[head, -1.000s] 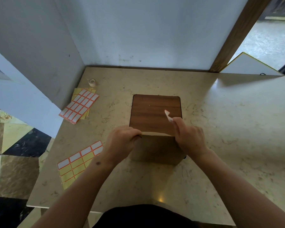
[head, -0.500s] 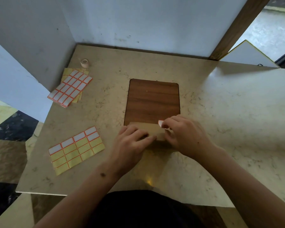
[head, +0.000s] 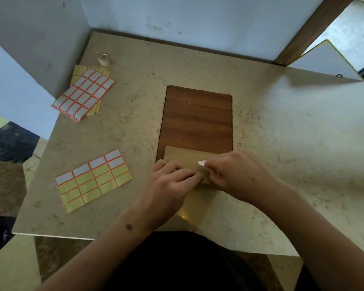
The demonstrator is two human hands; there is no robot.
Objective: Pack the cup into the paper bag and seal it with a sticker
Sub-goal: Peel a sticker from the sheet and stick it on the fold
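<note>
Paper bag (head: 183, 157) lying at near end of wooden board (head: 198, 116), top flap folded over; cup presumably inside, hidden. Left hand (head: 168, 185) pressing fold flat, fingers extended, gripping nothing, to stop flap springing open. Right hand (head: 237, 175) pinching white sticker (head: 202, 163) over flap edge, poised for sealing. Part-used sticker sheet (head: 93, 179) lying left, within reach

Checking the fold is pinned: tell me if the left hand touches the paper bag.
Touching. The head view shows the left hand with its fingers lying flat on the folded paper bag, no gap between them.
</note>
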